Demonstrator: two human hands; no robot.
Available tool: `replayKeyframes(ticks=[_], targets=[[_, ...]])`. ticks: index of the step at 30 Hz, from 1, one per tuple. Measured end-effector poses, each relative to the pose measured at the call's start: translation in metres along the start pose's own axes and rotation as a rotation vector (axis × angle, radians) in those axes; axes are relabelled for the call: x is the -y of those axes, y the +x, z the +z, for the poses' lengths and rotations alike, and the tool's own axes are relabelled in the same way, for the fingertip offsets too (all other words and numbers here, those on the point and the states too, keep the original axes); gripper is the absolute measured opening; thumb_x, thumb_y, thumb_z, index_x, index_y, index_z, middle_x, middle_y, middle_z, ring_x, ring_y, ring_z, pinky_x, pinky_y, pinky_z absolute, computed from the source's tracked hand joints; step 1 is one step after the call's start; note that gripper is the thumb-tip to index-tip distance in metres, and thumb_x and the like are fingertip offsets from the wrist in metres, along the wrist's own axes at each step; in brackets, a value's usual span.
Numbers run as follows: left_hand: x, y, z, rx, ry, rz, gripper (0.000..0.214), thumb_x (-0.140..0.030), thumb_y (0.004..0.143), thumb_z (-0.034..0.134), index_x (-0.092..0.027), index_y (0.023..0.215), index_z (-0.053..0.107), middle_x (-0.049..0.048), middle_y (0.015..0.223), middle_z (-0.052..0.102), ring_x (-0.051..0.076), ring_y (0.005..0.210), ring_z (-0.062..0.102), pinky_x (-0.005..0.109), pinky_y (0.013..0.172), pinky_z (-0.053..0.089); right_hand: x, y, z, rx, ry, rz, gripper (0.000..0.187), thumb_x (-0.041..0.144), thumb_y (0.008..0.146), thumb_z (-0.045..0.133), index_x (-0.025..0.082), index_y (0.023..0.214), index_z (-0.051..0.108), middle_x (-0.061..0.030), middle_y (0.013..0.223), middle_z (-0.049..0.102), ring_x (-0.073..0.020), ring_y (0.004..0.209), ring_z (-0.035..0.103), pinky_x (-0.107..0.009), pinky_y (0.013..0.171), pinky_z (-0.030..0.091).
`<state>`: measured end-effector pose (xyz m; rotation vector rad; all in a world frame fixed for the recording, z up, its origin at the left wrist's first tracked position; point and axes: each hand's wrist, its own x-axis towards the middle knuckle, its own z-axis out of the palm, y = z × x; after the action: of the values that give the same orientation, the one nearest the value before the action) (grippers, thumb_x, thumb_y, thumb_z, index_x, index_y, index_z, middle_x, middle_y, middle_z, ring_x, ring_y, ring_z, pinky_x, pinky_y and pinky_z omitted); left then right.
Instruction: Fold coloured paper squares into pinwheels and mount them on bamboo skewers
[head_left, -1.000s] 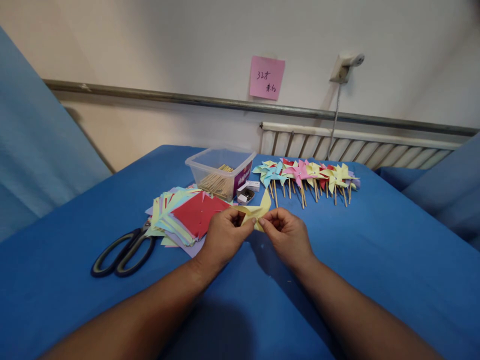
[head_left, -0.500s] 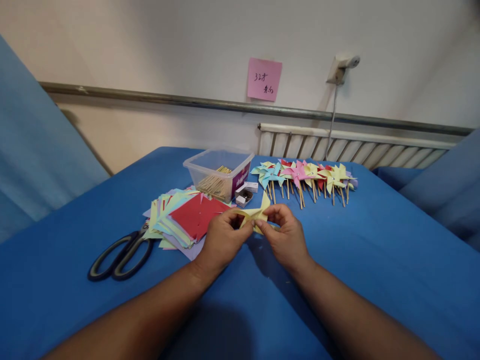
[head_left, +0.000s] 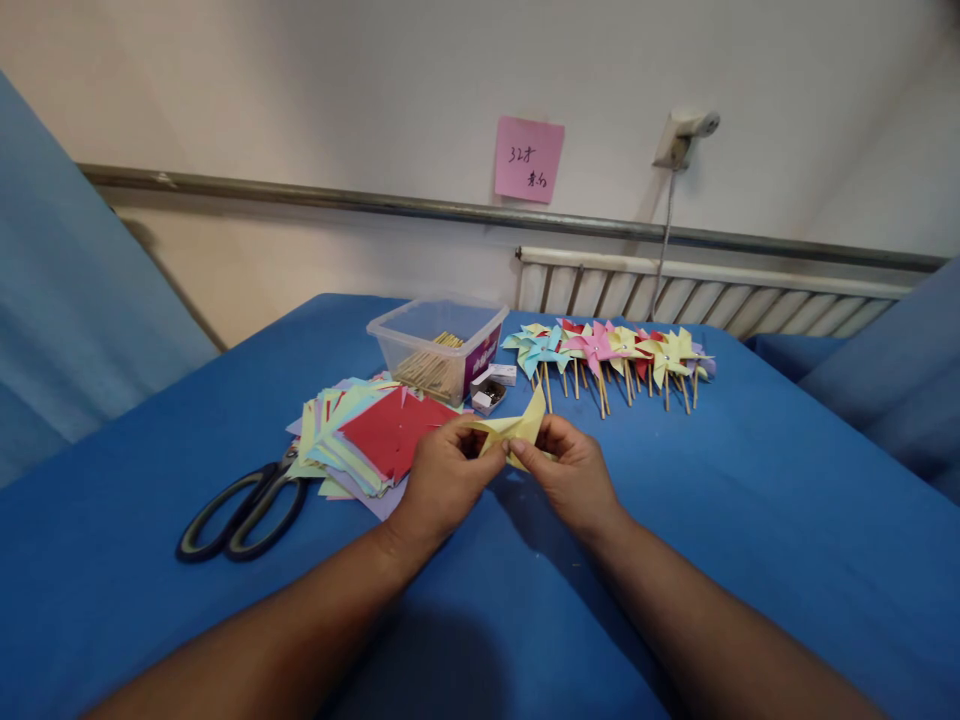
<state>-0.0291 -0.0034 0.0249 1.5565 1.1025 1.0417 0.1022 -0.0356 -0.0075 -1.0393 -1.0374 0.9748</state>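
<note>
A yellow paper pinwheel [head_left: 517,432], partly folded, is held between my two hands above the blue table. My left hand [head_left: 444,470] pinches its left side, thumb pressed near the middle. From the right, my right hand [head_left: 574,475] grips it with the thumb also near the middle, where the two thumbs almost meet. One pointed flap stands up from the paper. The fingertips behind the paper are hidden. Just left of my left hand lies a pile of coloured paper squares [head_left: 390,430], a red one on top.
Black-handled scissors [head_left: 240,510] lie left of the pile, blades under the paper. Behind stand a clear plastic box [head_left: 427,345] of thin sticks and a small open box [head_left: 491,390] of dark bits. Several finished pinwheels [head_left: 600,345] lie at the back right.
The raised flap of the yellow paper has shifted slightly right and looks wider. The fingers of my right hand have moved a little lower behind it. Both hands stay in place.
</note>
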Motion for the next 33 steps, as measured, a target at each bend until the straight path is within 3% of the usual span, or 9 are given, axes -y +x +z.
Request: replayKeyframes(ticks=[21, 33], targets=[[0.006, 0.003, -0.001, 0.01, 0.0, -0.022, 0.021, -0.031, 0.065, 0.072, -0.013, 0.076, 0.07, 0.0012, 0.065, 0.066, 0.014, 0.059, 0.057, 0.023, 0.055, 0.041, 0.0, -0.001, 0.005, -0.059, -0.132, -0.04, 0.014, 0.027, 0.074, 0.065, 0.016, 0.083, 0.065, -0.0032, 0.079, 0.069, -0.0153, 0.071, 0.062, -0.028, 0.068, 0.05], [0.013, 0.008, -0.005, 0.037, -0.039, -0.008, 0.029, -0.034, 0.064, 0.074, -0.013, 0.083, 0.071, 0.005, 0.075, 0.071, 0.018, 0.069, 0.063, 0.026, 0.065, 0.047, -0.006, 0.002, 0.01, -0.097, -0.192, -0.112, 0.013, 0.022, 0.075, 0.061, 0.016, 0.086, 0.065, -0.0025, 0.079, 0.068, -0.0135, 0.066, 0.058, -0.025, 0.063, 0.048]])
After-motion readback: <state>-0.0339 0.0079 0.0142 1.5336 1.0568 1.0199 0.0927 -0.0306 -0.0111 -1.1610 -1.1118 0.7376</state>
